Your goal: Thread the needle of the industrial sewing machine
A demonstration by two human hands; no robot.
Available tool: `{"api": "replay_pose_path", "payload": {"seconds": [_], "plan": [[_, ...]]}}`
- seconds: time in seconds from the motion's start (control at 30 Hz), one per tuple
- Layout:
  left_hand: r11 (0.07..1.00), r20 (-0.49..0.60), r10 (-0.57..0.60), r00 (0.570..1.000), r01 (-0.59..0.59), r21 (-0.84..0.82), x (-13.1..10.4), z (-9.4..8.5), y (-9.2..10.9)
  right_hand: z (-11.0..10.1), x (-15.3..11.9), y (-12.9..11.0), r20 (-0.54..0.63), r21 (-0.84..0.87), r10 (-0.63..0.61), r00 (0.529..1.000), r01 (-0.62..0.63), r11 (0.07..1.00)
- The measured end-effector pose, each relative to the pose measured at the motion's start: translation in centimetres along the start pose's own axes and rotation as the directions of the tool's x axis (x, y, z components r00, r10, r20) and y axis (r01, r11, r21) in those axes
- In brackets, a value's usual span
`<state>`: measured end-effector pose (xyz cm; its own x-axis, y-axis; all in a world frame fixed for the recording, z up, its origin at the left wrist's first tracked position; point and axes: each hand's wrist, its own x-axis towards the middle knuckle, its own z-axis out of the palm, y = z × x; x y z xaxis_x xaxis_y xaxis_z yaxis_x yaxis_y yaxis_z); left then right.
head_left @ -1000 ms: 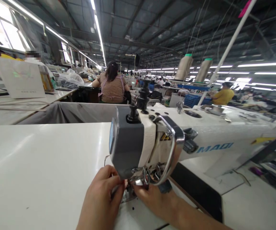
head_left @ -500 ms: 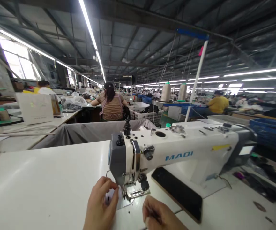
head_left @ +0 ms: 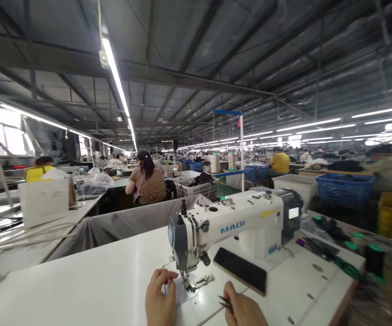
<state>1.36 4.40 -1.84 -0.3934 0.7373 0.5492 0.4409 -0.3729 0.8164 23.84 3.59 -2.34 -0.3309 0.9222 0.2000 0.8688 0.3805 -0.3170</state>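
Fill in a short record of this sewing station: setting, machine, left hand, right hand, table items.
Setting: factory hall with rows of workers
Machine: white sewing machine on a white table
Left hand: fingers pinched beside the presser foot
Right hand: holds a small dark tool, type unclear
Table items: dark phone beside the machine base

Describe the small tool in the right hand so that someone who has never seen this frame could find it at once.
Start at the white sewing machine on the white table. Below its needle end, at the bottom edge, are two hands; the right hand lies right of the presser foot. From its fingers juts a thin dark pointed tool, seemingly tweezers or snips, the only such thing here; the left hand shows none.
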Motion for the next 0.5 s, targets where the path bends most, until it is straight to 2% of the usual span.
{"api": "replay_pose_path", "payload": {"seconds": [0.13,0.3,0.5], "plan": [[0.992,0.020,-0.075,0.997,0.077,-0.099,-0.5,1.2,0.0,-0.2,0.1,0.0,-0.041,-0.011,0.002,0.999,-0.002,1.000],[0.973,0.073,-0.173,0.982,0.182,-0.143,-0.3,2.0,-0.7,-0.3,-0.1,-0.6,-0.139,0.011,-0.001,0.990,0.003,1.000],[0.960,0.184,-0.188,0.965,0.220,-0.175,0.1,1.9,-1.0,0.0,0.7,0.2,-0.063,0.048,-0.043,0.997,0.046,0.998]]}}
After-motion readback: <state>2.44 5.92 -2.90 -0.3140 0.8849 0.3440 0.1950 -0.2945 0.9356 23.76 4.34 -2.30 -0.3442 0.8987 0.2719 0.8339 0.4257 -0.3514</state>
